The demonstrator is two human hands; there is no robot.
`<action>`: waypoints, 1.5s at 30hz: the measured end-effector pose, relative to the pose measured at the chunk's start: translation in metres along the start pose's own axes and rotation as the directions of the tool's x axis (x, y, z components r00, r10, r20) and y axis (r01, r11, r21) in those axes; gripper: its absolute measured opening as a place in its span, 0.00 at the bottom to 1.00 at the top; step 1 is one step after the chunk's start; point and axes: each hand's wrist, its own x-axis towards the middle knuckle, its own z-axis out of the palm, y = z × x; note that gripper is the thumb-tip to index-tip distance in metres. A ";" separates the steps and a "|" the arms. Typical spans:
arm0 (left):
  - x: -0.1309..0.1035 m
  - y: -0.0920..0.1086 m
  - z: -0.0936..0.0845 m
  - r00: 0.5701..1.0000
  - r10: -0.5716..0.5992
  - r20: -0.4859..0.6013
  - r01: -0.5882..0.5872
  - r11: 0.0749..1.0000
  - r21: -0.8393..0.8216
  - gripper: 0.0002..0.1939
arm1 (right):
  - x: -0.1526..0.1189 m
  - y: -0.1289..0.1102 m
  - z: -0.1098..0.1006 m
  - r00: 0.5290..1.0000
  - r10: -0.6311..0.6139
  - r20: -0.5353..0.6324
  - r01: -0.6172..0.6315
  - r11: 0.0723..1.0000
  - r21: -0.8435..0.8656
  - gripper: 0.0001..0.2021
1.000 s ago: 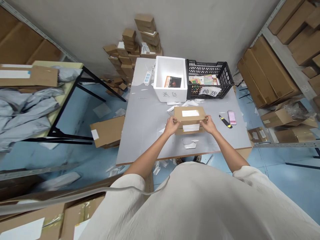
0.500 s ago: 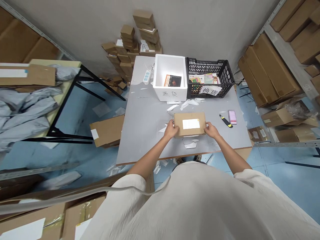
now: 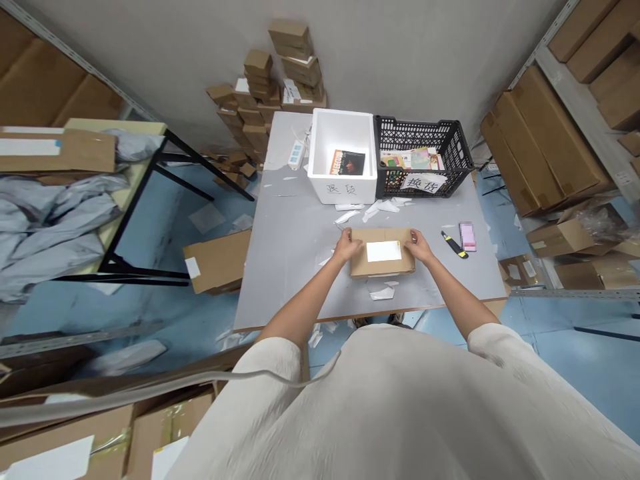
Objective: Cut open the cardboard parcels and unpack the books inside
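Observation:
A flat brown cardboard box (image 3: 383,263) with a white label on top lies on the grey table (image 3: 290,260) in front of me. My left hand (image 3: 347,245) grips its far left corner. My right hand (image 3: 419,245) grips its far right corner. Both hands rest on the box's top edge, with the fingers curled over it.
Behind the box stand a white foam bin (image 3: 342,159) holding a dark book and a black plastic crate (image 3: 421,157) with colourful items. A yellow-black utility knife (image 3: 454,243) and a pink pad (image 3: 468,235) lie to the right. Paper scraps litter the table. Cardboard boxes crowd shelves and floor.
The box was tilted up on edge a second ago; it now lies flat with its label facing up. Both hands moved from its near side corners to its far corners.

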 end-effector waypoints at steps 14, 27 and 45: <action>-0.016 0.035 0.014 0.971 0.212 -0.114 -0.199 0.973 0.115 0.32 | -0.006 -0.010 -0.031 0.968 -0.020 -0.252 0.055 0.989 0.136 0.45; -0.042 0.009 0.013 0.964 0.248 -0.099 -0.187 0.891 0.413 0.25 | -0.020 0.027 -0.026 0.978 0.050 -0.202 -0.065 0.996 -0.068 0.27; -0.075 -0.001 0.018 0.876 0.437 0.203 -0.478 0.734 0.483 0.20 | -0.039 0.035 -0.019 0.981 0.023 -0.193 -0.033 0.998 -0.049 0.27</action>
